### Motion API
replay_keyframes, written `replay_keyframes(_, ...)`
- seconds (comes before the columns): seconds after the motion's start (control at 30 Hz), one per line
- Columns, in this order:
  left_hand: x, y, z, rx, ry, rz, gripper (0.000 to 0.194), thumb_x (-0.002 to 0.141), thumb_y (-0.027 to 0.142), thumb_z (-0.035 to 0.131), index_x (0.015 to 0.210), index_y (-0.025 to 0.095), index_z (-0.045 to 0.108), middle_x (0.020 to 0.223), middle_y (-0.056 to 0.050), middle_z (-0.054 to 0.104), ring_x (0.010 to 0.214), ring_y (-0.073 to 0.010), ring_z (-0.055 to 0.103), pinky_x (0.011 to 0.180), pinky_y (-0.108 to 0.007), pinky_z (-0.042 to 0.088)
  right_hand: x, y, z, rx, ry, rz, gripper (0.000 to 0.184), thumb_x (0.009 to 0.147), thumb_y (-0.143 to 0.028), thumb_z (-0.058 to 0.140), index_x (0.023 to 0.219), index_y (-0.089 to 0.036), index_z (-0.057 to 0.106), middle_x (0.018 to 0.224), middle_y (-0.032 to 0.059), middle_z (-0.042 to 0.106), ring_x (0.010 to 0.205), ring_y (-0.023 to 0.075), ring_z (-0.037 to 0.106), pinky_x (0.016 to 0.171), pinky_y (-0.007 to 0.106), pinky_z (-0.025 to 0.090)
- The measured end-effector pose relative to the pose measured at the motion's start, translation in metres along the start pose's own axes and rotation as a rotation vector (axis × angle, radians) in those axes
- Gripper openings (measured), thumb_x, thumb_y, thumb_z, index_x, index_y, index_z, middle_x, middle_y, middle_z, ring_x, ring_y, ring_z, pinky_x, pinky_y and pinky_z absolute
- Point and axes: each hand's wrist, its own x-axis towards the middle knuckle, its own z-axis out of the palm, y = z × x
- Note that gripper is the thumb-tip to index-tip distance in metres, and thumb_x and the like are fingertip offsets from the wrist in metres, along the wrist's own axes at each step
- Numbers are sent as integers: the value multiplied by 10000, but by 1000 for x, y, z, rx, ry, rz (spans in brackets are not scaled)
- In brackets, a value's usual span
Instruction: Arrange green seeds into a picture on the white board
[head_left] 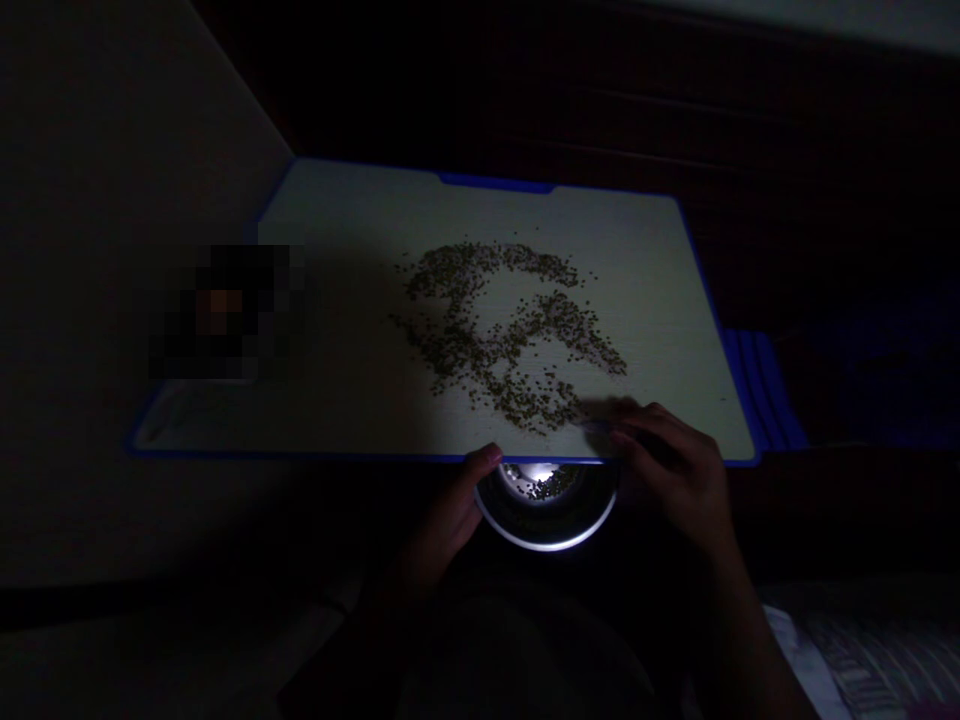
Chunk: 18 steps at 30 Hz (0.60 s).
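Note:
A white board with a blue rim [345,215] lies in front of me in a dark room. Several small brown-green seeds [502,330] are scattered across its middle. A shiny metal bowl [525,535] sits just under the board's near edge and has some seeds in it. My left hand [450,515] grips the bowl's left rim, thumb up at the board's edge. My right hand [675,470] rests on the board's near edge, fingers curved together and pointing left at the nearest seeds; its fingertips are blurred.
A pixelated dark patch [225,310] covers the board's left part. A blue ridged object [761,385] lies beside the board's right edge. Patterned fabric [847,650] shows at the lower right. Everything beyond is in darkness.

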Motion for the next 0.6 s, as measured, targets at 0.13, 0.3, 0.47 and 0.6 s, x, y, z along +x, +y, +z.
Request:
replay_keyframes(0.13, -4, 3, 5, 36, 85, 3, 556, 842, 369, 879, 1368, 257, 737, 1419, -82, 750, 1447, -354, 589, 1279, -487, 388, -3, 0, 0, 4, 44, 68, 166, 956, -355, 740, 1098, -298, 805, 1059, 36, 815, 948, 233, 759, 842, 400, 615)
replay_keyframes(0.3, -13, 6, 9, 18, 64, -24, 531, 872, 383, 856, 1369, 246, 728, 1445, -76, 736, 1473, -335, 565, 1287, -472, 378, -11, -3, 1, -58, 19, 25, 134, 957, -318, 739, 1074, -299, 801, 1053, 38, 817, 993, 248, 760, 897, 436, 606)
replay_keyframes(0.47, -8, 3, 3, 29, 79, 3, 560, 834, 357, 879, 1366, 260, 736, 1400, -80, 762, 1485, -364, 546, 1289, -516, 368, -11, -1, 0, -126, 53, 30, 149, 970, -318, 721, 1103, -302, 788, 1074, 34, 819, 1001, 246, 761, 890, 444, 607)
replay_keyframes(0.6, -9, 2, 4, 25, 43, 20, 659, 852, 367, 856, 1472, 248, 666, 1424, -87, 747, 1465, -357, 574, 1279, -515, 387, -7, 1, 2, -159, 101, 52, 160, 981, -370, 711, 1107, -303, 783, 1060, 34, 812, 959, 232, 755, 843, 424, 608)
